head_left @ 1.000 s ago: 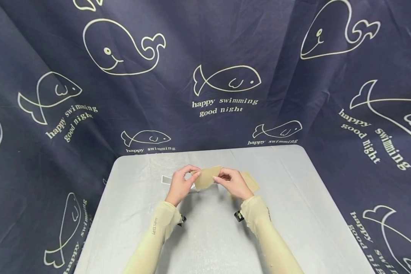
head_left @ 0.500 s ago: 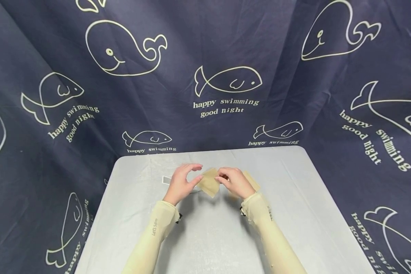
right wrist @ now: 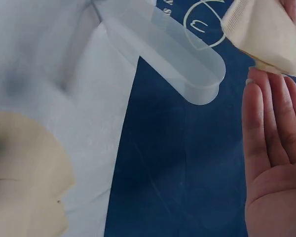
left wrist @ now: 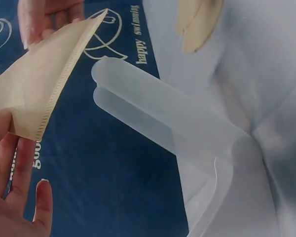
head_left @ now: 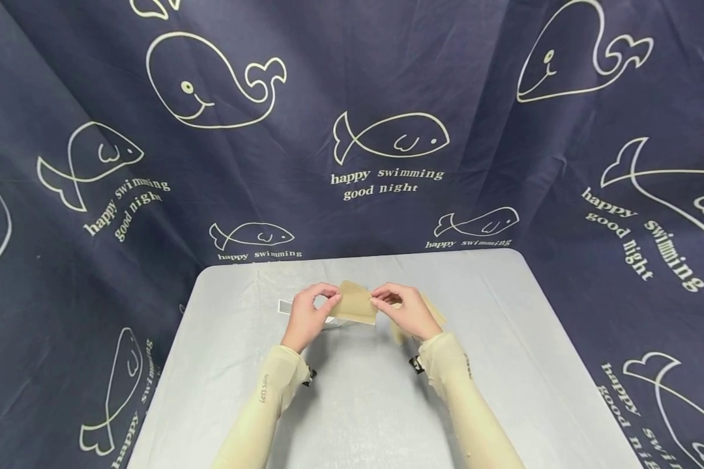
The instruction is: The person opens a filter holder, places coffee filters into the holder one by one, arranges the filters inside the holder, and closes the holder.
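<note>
The filter (head_left: pixel 354 303) is a tan, slightly translucent paper with a row of fine crimps pressed along one edge, and it is held up off the bench (head_left: pixel 358 404), stretched between the two hands. The left hand (head_left: pixel 309 316) pinches its left side between thumb and forefinger, the other fingers loosely extended; the right hand (head_left: pixel 407 311) pinches the opposite side at the edge, its palm unfolded and the fingers nearly straight (the right wrist view shows them reaching just under the paper). A clear plastic holder (left wrist: pixel 153 111), round-ended, stands near the filter, between the hands. More tan papers (head_left: pixel 433 311) lie on the bench just beyond the right hand, partly covered by it, and a white-edged strip (head_left: pixel 285 307) shows to the left of the left hand.

The bench has a pale grey, faintly creased cover and rounded far corners. Beyond the hands and to both sides hangs a dark blue curtain (head_left: pixel 305 78) with pale outlined whales and fish. Its repeated lettering reads "happy swimming good night". The cream left sleeve (head_left: pixel 264 397) bears small print starting "Let", the rest unclear; the right sleeve (head_left: pixel 469 404) has a dark mark too small to read.
</note>
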A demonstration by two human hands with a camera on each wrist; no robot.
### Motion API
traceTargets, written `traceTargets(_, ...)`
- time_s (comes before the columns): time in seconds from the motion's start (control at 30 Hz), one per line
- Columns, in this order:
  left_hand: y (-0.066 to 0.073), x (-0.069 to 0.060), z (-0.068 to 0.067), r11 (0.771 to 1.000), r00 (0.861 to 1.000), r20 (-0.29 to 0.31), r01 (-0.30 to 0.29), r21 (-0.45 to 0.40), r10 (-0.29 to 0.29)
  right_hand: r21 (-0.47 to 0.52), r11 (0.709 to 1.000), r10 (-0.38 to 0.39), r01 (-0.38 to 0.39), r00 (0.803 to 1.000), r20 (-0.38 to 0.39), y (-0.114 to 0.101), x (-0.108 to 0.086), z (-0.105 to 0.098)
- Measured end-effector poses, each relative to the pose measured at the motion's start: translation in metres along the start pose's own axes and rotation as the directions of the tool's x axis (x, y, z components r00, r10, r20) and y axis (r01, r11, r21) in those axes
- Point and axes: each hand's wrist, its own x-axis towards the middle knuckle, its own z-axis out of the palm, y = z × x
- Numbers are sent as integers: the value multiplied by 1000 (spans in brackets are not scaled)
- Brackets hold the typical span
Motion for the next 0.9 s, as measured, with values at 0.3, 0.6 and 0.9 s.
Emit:
traceTargets(0.3, -2, -2, 3, 996, 1000, -14, -6, -88, 5, -61, 995, -83, 84, 996, 6, -3, 1, 1)
traceTargets(0.6, -2, 2, -12, 997, 997, 24, -73, -15, 74, -173, 960, -215, 221, 975, 55, -11, 9, -2)
traceTargets(0.9, -5, 0, -13, 997, 997, 22, -70, 6, 70, -193, 946, -252, 260, 965, 68, -12, 12, -1)
